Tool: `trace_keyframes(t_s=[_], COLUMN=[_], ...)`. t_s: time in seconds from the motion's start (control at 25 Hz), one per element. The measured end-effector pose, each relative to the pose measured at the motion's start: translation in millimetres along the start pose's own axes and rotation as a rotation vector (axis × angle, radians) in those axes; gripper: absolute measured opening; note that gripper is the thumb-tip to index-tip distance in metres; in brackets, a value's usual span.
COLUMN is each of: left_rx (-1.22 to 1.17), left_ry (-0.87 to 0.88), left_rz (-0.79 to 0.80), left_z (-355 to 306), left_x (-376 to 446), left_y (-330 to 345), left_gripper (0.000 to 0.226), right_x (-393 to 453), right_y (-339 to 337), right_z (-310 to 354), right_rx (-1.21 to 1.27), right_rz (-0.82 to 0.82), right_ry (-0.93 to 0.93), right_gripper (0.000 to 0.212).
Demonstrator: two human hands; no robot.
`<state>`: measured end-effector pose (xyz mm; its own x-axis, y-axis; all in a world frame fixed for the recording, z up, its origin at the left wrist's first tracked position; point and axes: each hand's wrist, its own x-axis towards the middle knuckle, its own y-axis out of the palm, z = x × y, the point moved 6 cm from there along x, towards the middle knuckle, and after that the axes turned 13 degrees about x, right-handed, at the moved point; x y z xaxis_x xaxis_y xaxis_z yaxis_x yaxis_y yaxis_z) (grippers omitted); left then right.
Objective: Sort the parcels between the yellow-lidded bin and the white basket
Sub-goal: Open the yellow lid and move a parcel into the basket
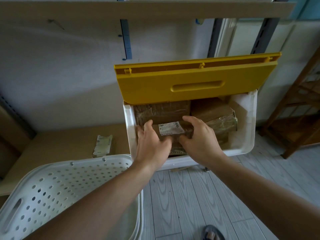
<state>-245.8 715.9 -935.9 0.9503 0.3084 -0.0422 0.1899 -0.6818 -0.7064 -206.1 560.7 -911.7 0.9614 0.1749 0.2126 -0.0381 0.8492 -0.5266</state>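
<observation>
A white bin (245,122) stands ahead with its yellow lid (195,80) tipped up and open. Several brown cardboard parcels fill it. Both my hands reach inside: my left hand (152,141) and my right hand (199,135) grip the two ends of a brown parcel with a white label (170,129), thumbs curled under its near edge. Behind it lie a larger box (162,110) and a taped parcel (218,115). The white perforated basket (57,184) sits at lower left and shows no parcels inside; my left forearm crosses over it.
A flat cardboard sheet with a small labelled packet (102,144) lies on the floor left of the bin. A wooden rack (297,108) stands to the right. Metal shelf uprights (125,38) run up the wall behind. My sandalled foot (212,233) is on the grey plank floor.
</observation>
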Motion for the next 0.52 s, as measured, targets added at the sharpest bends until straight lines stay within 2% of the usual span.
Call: trace_keyframes(t_s=[0.16, 0.24, 0.36, 0.52], left_rx=[-0.071, -0.047, 0.000, 0.031], left_ry=[-0.095, -0.120, -0.119, 0.016], left_rz=[-0.009, -0.007, -0.004, -0.027], left_z=[3, 4, 4, 2], left_x=[17, 21, 24, 13], left_y=[2, 3, 3, 2], left_gripper=[0.074, 0.074, 0.070, 0.055], right_x=[5, 5, 4, -1], right_y=[10, 10, 8, 8], right_z=[-18, -30, -37, -32], right_rx=[0.079, 0.090, 0.095, 0.121], right_rz=[0.127, 0.189, 0.197, 0.090], right_ry=[0.251, 0.338, 0.364, 0.323], right_gripper=[0.070, 0.080, 0.089, 0.073])
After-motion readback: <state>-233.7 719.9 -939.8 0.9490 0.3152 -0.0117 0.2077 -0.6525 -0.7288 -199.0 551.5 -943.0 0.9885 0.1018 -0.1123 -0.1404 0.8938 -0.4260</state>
